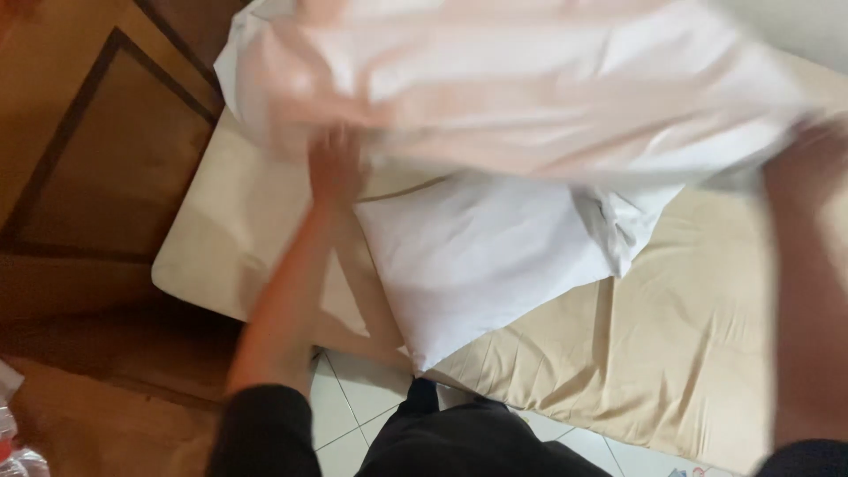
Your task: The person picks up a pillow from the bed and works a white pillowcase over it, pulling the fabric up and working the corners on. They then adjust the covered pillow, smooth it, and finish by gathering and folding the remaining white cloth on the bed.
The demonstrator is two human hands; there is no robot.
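So the left hand point(336, 163) was up at the near edge of a big white pillowcase point(530, 79), fingers spread and pressed into the cloth, though it was too blurry to tell if it actually gripped the fabric or just touched it. The bare forearm ran down from it to a dark sleeve at the bottom of the shot. The right hand point(817, 146) was way over at the right edge, also at the edge of that same white cloth, but it was just a smear of motion blur, so I couldn't tell how the fingers were set.

The pillowcase was lifted and stretched between the two hands, billowing across the top of the view with soft folds in it. Right under it lay a white pillow point(481, 256), tilted with one corner poking toward the person, resting on the bed point(698, 336). The bed had a beige sheet on it, a bit wrinkled near the front edge.

Below the bed's edge there was white tiled floor point(353, 415), and the person's dark trousers showed at the bottom. To the left stood brown wooden panelling point(97, 150) with dark trim, just beside the corner of the bed.
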